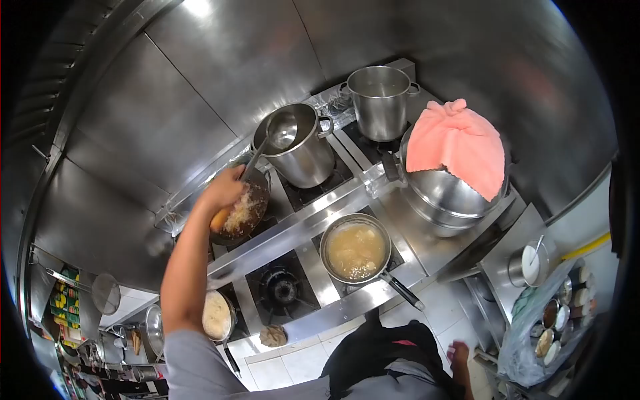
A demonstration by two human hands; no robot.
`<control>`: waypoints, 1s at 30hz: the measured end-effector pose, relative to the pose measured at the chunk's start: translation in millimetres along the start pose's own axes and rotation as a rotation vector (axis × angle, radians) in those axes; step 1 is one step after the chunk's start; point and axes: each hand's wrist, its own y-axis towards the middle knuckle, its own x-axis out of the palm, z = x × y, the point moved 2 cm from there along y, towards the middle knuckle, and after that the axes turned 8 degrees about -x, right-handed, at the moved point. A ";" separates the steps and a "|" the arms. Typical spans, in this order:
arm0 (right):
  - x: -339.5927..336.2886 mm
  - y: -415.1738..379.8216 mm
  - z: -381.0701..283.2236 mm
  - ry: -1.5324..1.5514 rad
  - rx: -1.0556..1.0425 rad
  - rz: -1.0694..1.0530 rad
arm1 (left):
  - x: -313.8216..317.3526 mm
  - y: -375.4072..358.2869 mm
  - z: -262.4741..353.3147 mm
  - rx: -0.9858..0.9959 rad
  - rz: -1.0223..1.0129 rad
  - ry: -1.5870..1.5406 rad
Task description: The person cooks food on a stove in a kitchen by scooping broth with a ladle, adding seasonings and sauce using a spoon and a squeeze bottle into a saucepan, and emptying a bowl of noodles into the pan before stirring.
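Note:
My left hand [225, 189] is closed around the handle of a metal ladle [283, 131]. The ladle's bowl is at the mouth of a tall steel stockpot [308, 160]; whether it touches the contents is hard to see. Just below this hand, a dark wok [261, 208] on the back left burner holds pale crumbly food [241, 212] and something orange, partly hidden by my arm. Low beside my body hangs my right hand [459, 353], small in view, its fingers loosely bent and apparently holding nothing.
A frying pan of cloudy liquid [357, 251] sits on a front burner, its handle toward me. Another pan [217, 316] stands front left, near a crumpled brown cloth [273, 336]. A second stockpot [381, 103] and a large steel pot [443, 200] under a pink cloth [459, 143] stand behind. Bagged containers [550, 327] are right.

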 end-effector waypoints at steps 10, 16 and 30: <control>-70.6 32.8 194.0 -1.289 -0.476 -0.439 | -22.0 203.7 40.7 0.824 -0.569 1.231; -45.3 46.2 182.5 -1.344 -0.587 -0.416 | -15.0 206.3 34.3 -0.494 -0.564 -0.150; -33.7 93.7 182.0 -1.361 -0.729 -0.384 | -41.1 119.6 -3.7 -0.344 -0.710 -0.912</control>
